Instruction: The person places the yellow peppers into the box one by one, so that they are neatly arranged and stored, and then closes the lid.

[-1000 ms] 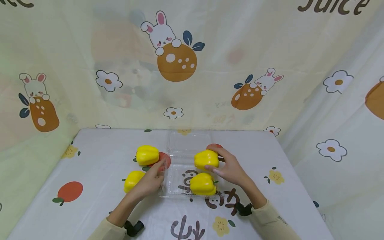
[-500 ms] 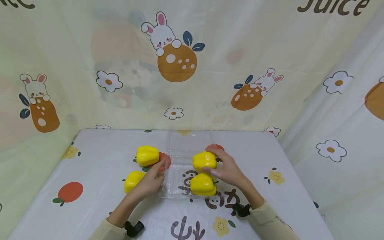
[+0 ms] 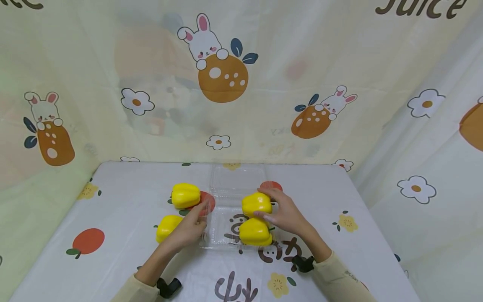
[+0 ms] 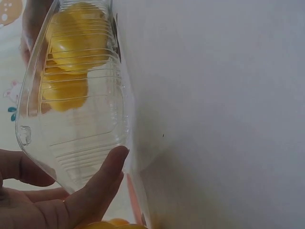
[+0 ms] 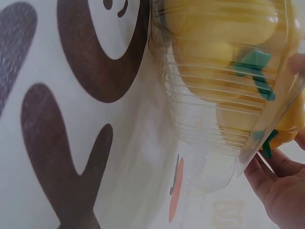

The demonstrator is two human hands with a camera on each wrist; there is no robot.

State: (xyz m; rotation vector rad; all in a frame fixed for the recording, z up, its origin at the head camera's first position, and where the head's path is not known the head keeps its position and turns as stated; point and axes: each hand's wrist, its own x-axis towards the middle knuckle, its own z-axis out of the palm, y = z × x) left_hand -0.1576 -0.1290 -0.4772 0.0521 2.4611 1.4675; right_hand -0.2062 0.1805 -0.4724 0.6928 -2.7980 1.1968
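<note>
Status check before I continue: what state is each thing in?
Clear container: open
Lid: laid back behind the container
Near-right pepper: on its side in the container
Far-right pepper: held by the right grip; seating unclear
Far-left pepper: on its side on the table
Near-left pepper: on the table, partly hidden
Left grip: touching the container's left side

Smooth yellow peppers (image 3: 255, 232) gleam with a waxy gloss and a transparent container (image 3: 222, 230) shows thin, shiny, ribbed plastic, while the surface (image 3: 124, 209) looks smooth and low-sheen, the backdrop (image 3: 260, 121) resembles creased, satiny cloth, and sleeves (image 3: 341, 277) appear matt fabric.
</note>
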